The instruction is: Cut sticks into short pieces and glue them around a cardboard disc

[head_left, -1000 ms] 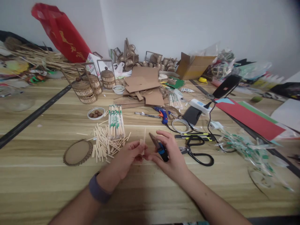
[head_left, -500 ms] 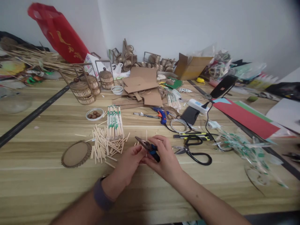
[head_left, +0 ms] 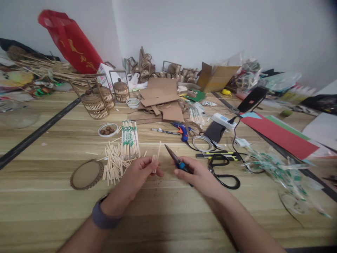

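Note:
My left hand (head_left: 139,173) is closed round a small bundle of short wooden sticks (head_left: 156,159), one longer stick poking up from it. My right hand (head_left: 198,175) grips blue-handled pliers (head_left: 176,160), jaws pointing up and left, a little apart from the sticks. A heap of cut stick pieces (head_left: 116,162) lies just left of my left hand, beside a bundle of wrapped chopsticks (head_left: 129,137) and a round cardboard disc (head_left: 86,174).
Black scissors (head_left: 223,172), a utility knife (head_left: 218,154), a blue glue gun (head_left: 182,130) and cables lie right of my hands. Small woven baskets (head_left: 95,102), cardboard sheets (head_left: 161,95), a red bag (head_left: 71,40) and coloured paper (head_left: 279,133) crowd the far table.
My hands have drawn apart: the pliers, which were laid across the sticks half a second ago, now sit to the right of them, and the stick bundle stands free in my left hand.

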Demonstrator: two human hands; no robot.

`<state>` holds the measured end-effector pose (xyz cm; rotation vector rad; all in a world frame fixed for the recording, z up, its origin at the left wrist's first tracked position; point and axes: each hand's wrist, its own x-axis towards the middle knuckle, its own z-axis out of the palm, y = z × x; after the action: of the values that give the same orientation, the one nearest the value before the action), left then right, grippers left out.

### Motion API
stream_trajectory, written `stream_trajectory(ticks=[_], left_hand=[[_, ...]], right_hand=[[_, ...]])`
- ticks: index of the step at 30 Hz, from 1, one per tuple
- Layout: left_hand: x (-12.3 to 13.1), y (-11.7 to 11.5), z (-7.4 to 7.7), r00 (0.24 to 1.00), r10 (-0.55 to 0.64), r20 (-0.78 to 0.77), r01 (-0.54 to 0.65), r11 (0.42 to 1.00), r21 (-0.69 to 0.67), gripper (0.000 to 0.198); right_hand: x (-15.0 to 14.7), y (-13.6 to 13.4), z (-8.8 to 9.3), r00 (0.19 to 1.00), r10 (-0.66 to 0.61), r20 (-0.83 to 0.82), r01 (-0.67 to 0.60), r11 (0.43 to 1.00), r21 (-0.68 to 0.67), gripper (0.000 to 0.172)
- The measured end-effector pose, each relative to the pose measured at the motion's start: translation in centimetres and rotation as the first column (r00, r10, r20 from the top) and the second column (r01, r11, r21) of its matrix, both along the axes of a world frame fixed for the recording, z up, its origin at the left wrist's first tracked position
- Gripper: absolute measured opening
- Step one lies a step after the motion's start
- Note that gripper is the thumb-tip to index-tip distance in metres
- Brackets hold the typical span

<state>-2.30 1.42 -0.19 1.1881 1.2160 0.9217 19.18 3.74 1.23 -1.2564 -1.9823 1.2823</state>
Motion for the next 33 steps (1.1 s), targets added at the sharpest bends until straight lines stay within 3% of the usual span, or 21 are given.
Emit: stream_trajectory(ticks=[2,4,12,22,33], left_hand=[[-0.5,0.1,0.4,0.998,-0.025,-0.050,0.026,1.000,0.006,0.039],[-0.7,0.1,0.7,0.995,-0.053,-0.082,0.053,0.999,0.007,0.038],[-0.3,-0.1,0.7,0.983,-0.171,-0.073,0.170,0.985,-0.010,0.034],[0.6,-0.6,-0.1,0.945,-0.320,-0.068,0.322,0.947,0.018,0.041],[0.9,-0.5,-0.7,0.945,-0.327,-0.015,0.327,0.944,0.037,0.035]], right_hand=[[0.9,0.5,0.6,0.992,0.128,-0.003,-0.126,0.974,-0.186,0.027],[1.4,0.7,0.9,0.977,0.211,-0.009,-0.206,0.939,-0.276,0.028],[1.2,0.5,0.8,0.960,0.266,-0.086,-0.278,0.881,-0.383,0.033],[0.8,0.2,0.8,0.961,0.276,-0.008,-0.268,0.923,-0.278,0.031],[0.6,-0.1,0.9,0.962,0.272,0.032,-0.259,0.942,-0.213,0.025]])
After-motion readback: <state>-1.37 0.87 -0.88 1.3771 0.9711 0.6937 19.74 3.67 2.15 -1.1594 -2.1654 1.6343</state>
